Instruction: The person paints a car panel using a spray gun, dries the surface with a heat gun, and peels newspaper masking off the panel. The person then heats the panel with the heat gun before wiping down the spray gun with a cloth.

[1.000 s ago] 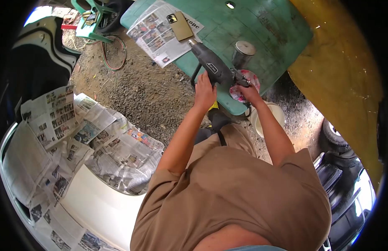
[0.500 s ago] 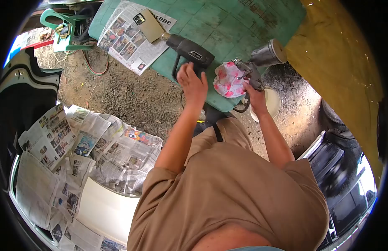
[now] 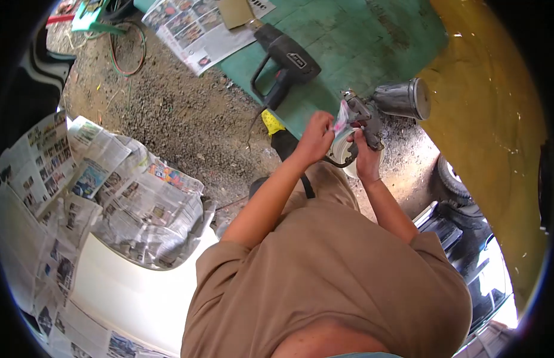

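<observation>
My right hand [image 3: 366, 158] is closed around the handle of a spray gun [image 3: 366, 119]. A scuffed metal cup [image 3: 401, 99] is joined to the gun and points to the right. My left hand [image 3: 317, 138] is closed on a white cloth with pink blotches [image 3: 342, 118], which is bunched up against the left side of the gun. Behind my left hand, a black heat gun [image 3: 288, 59] lies on the green table [image 3: 342, 30], touched by neither hand. Part of the cloth is hidden by my fingers.
Newspaper [image 3: 193, 30] with a tan phone [image 3: 235, 13] lies at the table's far left. A pale bucket [image 3: 351, 170] stands below my right hand. Newspaper sheets [image 3: 151, 209] cover part of a white panel [image 3: 134, 292] at left. A yellow-brown sheet [image 3: 486, 119] hangs at right.
My left hand has left the heat gun, moved right and taken hold of the cloth, which lay spread on the table. The spray gun stays in my right hand. The view has shifted.
</observation>
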`<state>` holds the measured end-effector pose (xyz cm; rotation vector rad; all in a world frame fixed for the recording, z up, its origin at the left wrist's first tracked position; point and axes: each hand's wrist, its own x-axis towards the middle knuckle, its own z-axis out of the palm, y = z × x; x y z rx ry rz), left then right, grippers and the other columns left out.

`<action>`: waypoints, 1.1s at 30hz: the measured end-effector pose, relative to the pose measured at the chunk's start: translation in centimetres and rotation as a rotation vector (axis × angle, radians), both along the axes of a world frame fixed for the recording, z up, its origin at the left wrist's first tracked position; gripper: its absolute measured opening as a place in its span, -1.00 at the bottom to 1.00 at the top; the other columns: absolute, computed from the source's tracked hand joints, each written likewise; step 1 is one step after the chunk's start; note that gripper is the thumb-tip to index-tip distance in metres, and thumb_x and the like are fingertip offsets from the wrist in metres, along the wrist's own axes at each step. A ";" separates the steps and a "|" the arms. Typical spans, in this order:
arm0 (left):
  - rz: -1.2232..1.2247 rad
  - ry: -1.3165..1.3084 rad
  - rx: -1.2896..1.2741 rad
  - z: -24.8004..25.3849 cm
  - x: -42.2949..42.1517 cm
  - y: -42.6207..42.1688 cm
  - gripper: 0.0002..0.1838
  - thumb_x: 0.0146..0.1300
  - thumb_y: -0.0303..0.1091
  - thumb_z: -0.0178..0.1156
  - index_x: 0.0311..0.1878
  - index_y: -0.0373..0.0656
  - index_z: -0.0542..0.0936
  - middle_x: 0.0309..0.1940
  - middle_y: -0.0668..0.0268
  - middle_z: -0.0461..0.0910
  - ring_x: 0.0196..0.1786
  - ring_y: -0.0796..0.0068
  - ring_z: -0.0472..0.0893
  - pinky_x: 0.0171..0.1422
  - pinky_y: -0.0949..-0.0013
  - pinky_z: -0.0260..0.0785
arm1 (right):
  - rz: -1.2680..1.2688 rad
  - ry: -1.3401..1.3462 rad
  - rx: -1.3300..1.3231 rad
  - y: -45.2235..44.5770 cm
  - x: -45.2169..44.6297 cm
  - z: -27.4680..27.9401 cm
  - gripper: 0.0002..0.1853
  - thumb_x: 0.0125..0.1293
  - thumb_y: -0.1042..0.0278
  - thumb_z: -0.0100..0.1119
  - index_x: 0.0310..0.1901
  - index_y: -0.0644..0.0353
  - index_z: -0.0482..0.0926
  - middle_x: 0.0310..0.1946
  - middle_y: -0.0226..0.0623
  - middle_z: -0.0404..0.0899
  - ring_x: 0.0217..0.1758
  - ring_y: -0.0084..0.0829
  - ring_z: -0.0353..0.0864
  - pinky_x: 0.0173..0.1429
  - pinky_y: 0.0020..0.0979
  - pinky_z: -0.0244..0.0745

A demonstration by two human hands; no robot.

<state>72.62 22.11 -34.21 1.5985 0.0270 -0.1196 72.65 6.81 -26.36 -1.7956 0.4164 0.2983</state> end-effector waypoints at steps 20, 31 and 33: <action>0.651 0.265 -0.230 11.3 -24.3 -3.6 -0.67 0.20 -0.58 0.26 0.05 -0.26 0.49 0.03 0.22 0.56 -0.22 0.55 0.60 -0.11 0.42 0.48 | 0.690 0.065 0.333 4.2 -13.1 8.0 -0.69 0.42 0.19 0.22 0.04 0.22 0.61 -0.21 -0.44 0.64 -0.17 -0.62 0.56 -0.10 -0.48 0.47; 0.709 0.020 -0.225 13.8 -36.5 -10.0 -0.35 0.19 -0.47 0.33 0.36 -0.21 0.34 0.14 0.22 0.53 0.07 0.52 0.56 0.09 0.39 0.47 | 1.020 -0.029 0.266 -0.1 -25.7 11.2 -0.49 0.37 0.20 0.28 0.24 0.26 0.40 -0.04 -0.38 0.53 -0.01 -0.59 0.49 0.06 -0.48 0.43; 0.717 -0.035 -0.176 13.7 -36.6 -11.4 -0.36 0.20 -0.47 0.31 0.36 -0.21 0.33 0.12 0.22 0.53 0.08 0.51 0.55 0.09 0.37 0.47 | 1.110 -0.067 0.307 -1.8 -25.6 11.5 -0.46 0.35 0.24 0.30 0.28 0.24 0.37 -0.01 -0.37 0.52 0.01 -0.58 0.48 0.09 -0.47 0.43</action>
